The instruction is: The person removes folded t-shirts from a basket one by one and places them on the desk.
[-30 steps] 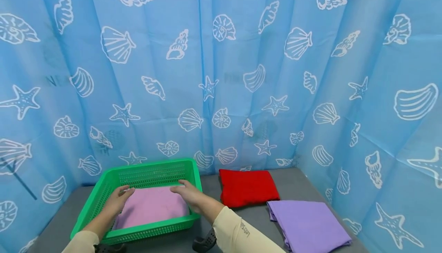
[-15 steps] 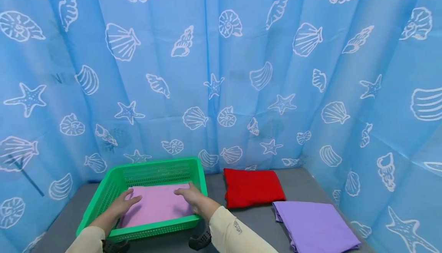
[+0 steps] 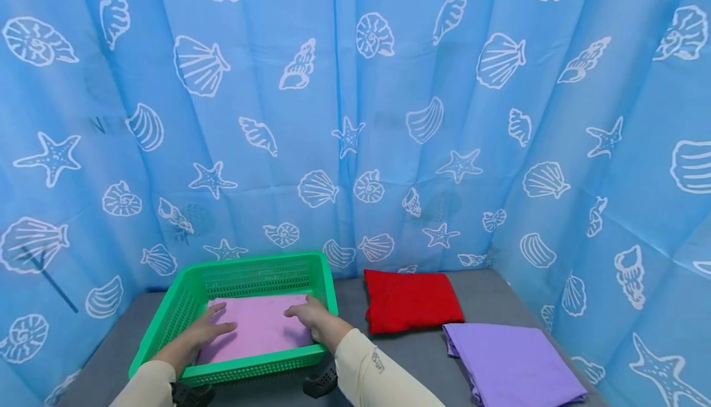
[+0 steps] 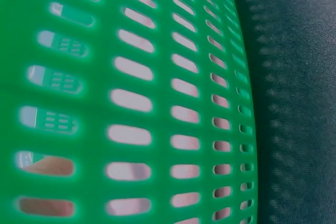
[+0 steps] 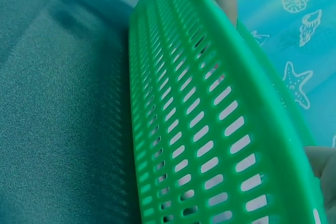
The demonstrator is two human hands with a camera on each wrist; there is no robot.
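Note:
A folded pink cloth (image 3: 258,330) lies flat inside a green plastic basket (image 3: 250,364). My left hand (image 3: 202,331) is over the cloth's left side, its thumb and fingers spread apart. At the cloth's right edge is my right hand (image 3: 315,319), thumb pointing inward over the cloth and the other fingers partly hidden. Whether either hand presses on the cloth, I cannot tell. The left wrist view is filled by the basket's slotted wall (image 4: 89,98), with pale cloth showing through the slots. In the right wrist view, the basket's rim (image 5: 262,93) hides most of what lies inside.
To the right of the basket, a folded red cloth (image 3: 413,303) lies on the grey tabletop (image 3: 480,293). A folded purple cloth (image 3: 513,364) lies nearer, at the right. Behind and along the right side hangs a blue curtain (image 3: 311,117) printed with shells.
My left hand has shifted slightly right over the pink cloth. The right hand stays near the cloth's right edge. The head view has turned a little left, so everything sits further right.

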